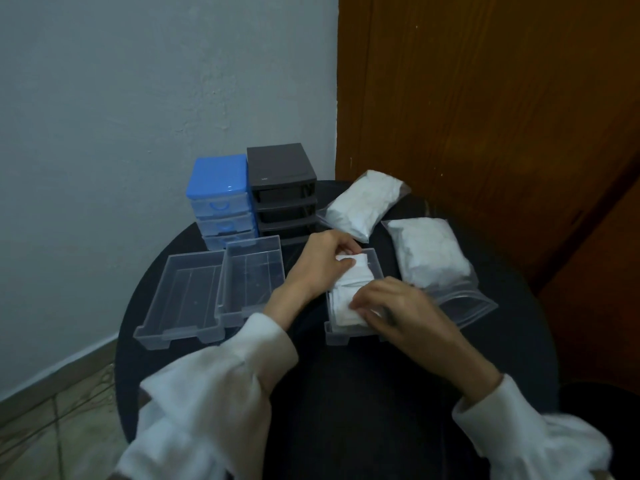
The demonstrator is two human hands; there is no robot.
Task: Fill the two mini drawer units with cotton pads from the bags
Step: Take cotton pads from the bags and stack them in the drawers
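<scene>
1. A clear plastic drawer tray [375, 268] lies on the round black surface [363, 393], holding a row of white cotton pads [349, 289].
2. The left hand [318, 261] pinches the far end of that row; the right hand [398, 306] grips the near end.
3. Left of this tray lie two empty clear drawer trays [214, 289].
4. Beyond it stand a blue mini drawer unit [220, 199] and a dark grey mini drawer unit [282, 188].
5. To its right lie two clear bags of pads [429, 251].

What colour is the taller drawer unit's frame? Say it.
Dark grey, nearly black: the taller drawer unit, seen in the head view.
</scene>
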